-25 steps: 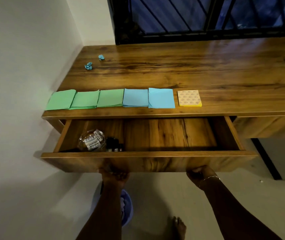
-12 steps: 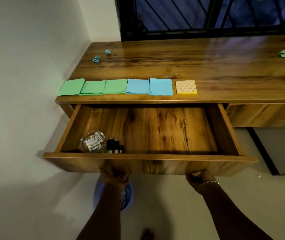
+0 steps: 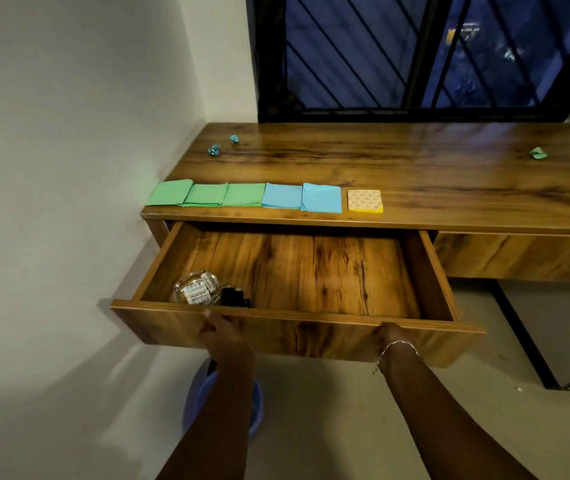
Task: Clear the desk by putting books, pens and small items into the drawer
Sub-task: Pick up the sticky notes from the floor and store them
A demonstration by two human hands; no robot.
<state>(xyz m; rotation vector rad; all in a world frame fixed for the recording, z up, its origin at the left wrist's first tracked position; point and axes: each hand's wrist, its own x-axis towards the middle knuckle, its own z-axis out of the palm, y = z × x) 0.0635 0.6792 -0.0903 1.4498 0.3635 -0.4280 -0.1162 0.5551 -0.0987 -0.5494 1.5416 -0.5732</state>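
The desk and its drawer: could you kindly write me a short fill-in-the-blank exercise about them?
1. The drawer stands ____ rather than shut, with the left hand and the right hand holding its front panel.
2. On the desk lie three green paper stacks and ____ blue paper stacks.
3. The pad right of them has a ____ edge.
4. The clear container sits in the drawer's front ____ corner.
Missing words: open; two; yellow; left.

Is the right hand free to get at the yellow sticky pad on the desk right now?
Probably yes, once it lets go: the right hand grips the front of the open drawer, and the yellow sticky pad lies apart near the front edge of the desk, nothing over it.
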